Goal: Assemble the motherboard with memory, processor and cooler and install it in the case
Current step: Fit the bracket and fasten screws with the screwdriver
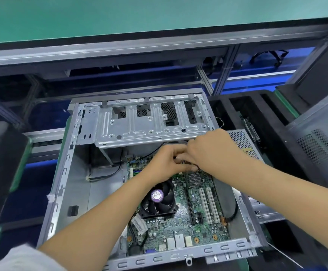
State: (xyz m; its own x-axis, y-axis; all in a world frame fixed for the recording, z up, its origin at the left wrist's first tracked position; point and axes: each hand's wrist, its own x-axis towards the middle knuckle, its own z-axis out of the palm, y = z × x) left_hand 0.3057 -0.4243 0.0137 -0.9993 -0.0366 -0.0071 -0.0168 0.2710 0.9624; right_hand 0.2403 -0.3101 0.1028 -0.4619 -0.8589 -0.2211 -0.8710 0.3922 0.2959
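Motherboard in case, under left hand & right hand.

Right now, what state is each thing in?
Case: open, side panel off.
Motherboard: lying inside the case.
Cooler: mounted on the motherboard.
Left hand: fingers curled, working at cables.
Right hand: fingers curled, touching the left.

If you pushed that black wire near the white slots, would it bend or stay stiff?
The black wire probably bends easily: it already lies in a loose curve beside the motherboard. It looks thin, so likely light. One end seems plugged in, so it would flex rather than slide away.
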